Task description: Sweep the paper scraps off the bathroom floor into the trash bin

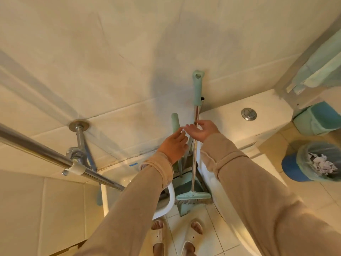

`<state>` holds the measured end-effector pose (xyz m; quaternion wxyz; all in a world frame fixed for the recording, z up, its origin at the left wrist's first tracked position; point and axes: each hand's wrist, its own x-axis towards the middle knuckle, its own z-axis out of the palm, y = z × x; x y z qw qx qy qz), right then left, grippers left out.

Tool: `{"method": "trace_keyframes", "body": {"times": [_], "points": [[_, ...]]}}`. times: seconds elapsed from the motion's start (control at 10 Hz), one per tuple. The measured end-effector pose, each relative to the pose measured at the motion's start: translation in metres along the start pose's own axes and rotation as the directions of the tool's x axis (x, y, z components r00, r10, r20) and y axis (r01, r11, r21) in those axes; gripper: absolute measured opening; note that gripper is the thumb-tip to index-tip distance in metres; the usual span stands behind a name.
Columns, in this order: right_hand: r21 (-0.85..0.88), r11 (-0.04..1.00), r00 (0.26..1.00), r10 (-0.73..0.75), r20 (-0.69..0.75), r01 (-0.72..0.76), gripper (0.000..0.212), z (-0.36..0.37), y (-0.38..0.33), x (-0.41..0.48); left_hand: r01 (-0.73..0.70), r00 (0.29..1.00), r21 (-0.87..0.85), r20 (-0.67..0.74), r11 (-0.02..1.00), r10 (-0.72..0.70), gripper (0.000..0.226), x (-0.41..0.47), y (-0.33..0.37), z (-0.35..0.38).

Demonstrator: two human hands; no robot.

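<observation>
A mint-green broom (197,111) with a metal shaft stands upright against the tiled wall, its head (192,196) resting in a matching green dustpan (186,183). The dustpan's handle (175,122) rises to the broom's left. My right hand (202,131) is open, palm up, fingers touching the broom shaft without gripping it. My left hand (174,145) is open beside the dustpan handle, fingers pointing toward it. A blue trash bin (295,169) with a clear liner and crumpled paper (322,163) inside stands at the right. No scraps show on the floor.
A white toilet tank (230,126) with a chrome flush button (248,114) sits right of the broom. A chrome rail (55,157) crosses the left side. A green container (317,120) and a hanging green towel (321,69) are at right. My slippered feet (177,237) stand on floor tiles.
</observation>
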<state>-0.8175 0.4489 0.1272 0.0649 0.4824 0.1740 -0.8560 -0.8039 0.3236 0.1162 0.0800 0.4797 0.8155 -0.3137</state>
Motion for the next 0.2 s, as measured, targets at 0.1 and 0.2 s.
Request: {"method": "trace_keyframes", "body": {"times": [0.1, 0.2], "points": [[-0.155, 0.988, 0.999, 0.005, 0.040, 0.001, 0.032, -0.023, 0.003, -0.012, 0.076, 0.994, 0.026, -0.079, 0.997, -0.074, 0.057, -0.003, 0.003, 0.003], [-0.489, 0.867, 0.995, -0.079, 0.059, 0.098, 0.008, -0.065, 0.014, -0.037, 0.131, 0.984, -0.119, -0.102, 0.984, -0.144, 0.073, -0.021, 0.014, 0.012]]}}
